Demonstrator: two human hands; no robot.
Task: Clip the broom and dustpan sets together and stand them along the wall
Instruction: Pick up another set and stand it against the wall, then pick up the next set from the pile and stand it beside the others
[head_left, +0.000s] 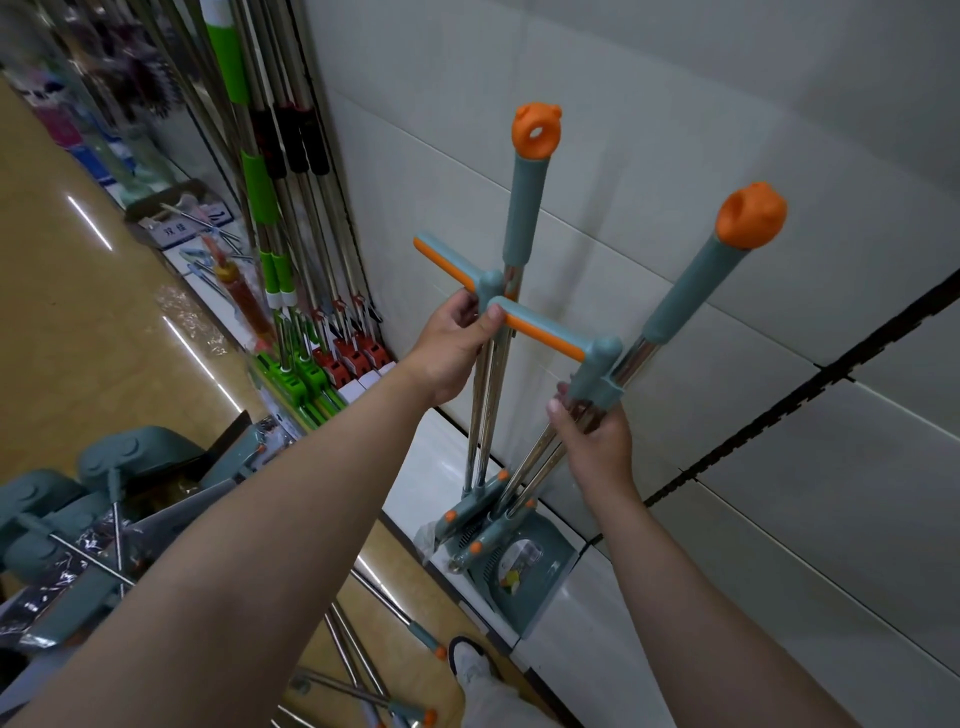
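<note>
Broom and dustpan sets (480, 426), two of them, standing on the white ledge (436, 467) at the foot of the tiled wall (675, 130), bases close together down low, tops splayed apart. Left set (524, 208): long axis close to upright, orange cap topmost, its own teal-and-orange bar pointing left. Right set (691, 291): foot just beside the other, but tilted, top leaning off to the right and nearer, crossbar (545, 332) reaching left as far as the neighbour's poles. Left hand (457, 353) wrapped round the chrome poles of the left set just under its bar, thumb against the tip of the right set's crossbar. Right hand (597, 441) curled round the two chrome poles of the right set, directly below its teal clip (597, 374). Both hands high above the bases, poles running down and away from the palms to the ledge. Likely next: a swing of the tilted top leftward and toward the wall, until parallel with its neighbour. Right hand best placed for that, being on the leaning poles; left hand better suited to steadying. Possible snag, as a judgement only: the two bars fouling each other on the way. Near left on the floor, a heap of teal dustpans (130, 457) and loose poles (353, 670); far left along the wall, mops (260, 192) with green and black grips.
</note>
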